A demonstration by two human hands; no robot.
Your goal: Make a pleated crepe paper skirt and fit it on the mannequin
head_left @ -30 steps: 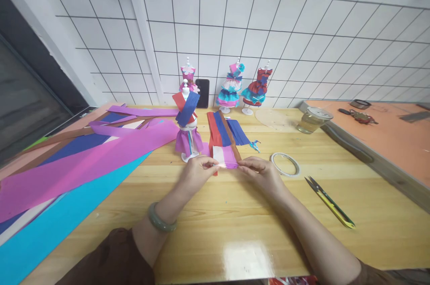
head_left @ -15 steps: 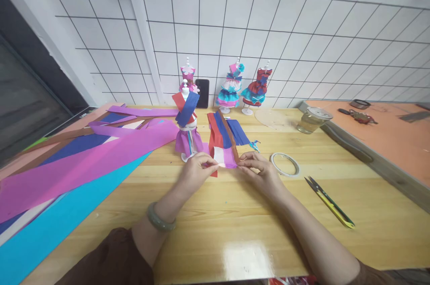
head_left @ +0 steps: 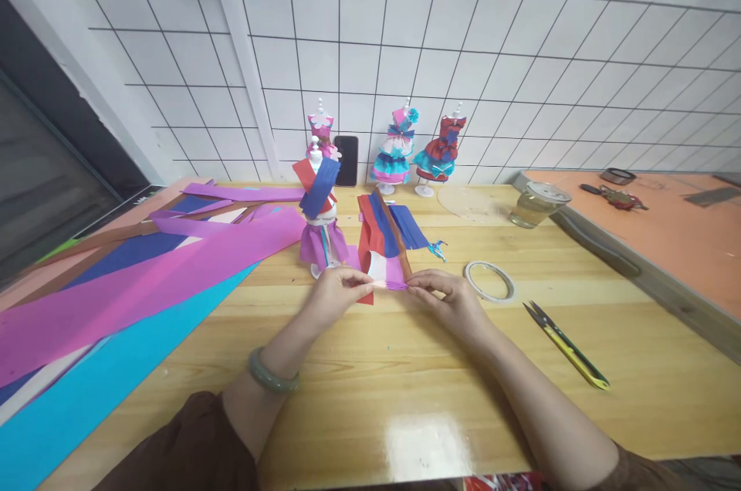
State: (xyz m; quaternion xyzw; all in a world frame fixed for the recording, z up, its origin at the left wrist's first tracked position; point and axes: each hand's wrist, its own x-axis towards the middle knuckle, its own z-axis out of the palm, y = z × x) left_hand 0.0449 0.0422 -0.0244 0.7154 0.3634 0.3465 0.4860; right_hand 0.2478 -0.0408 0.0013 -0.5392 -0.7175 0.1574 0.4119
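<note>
My left hand (head_left: 336, 294) pinches the left end of a pleated crepe paper strip (head_left: 394, 272), white on its left and purple on its right. At the strip's right end, my right hand (head_left: 448, 298) pinches the same folded edge between thumb and fingers. Beyond the strip lie red crepe paper (head_left: 370, 227), blue crepe paper (head_left: 385, 225) and a narrow brown strip (head_left: 397, 232). Just past my left hand stands a small white dress form (head_left: 316, 159) with a red and blue crossed top and a purple skirt (head_left: 322, 244).
Long crepe paper strips (head_left: 144, 282) cover the table's left side. Scissor snips (head_left: 567, 344) and a tape roll (head_left: 489, 281) lie at right, near a lidded cup (head_left: 538, 205). Dressed forms (head_left: 394, 147) and a phone (head_left: 347, 160) stand by the wall.
The view has shifted slightly. Both hands keep pinching the crepe paper strip in nearly the same place; the right fingers have drawn a little closer together.
</note>
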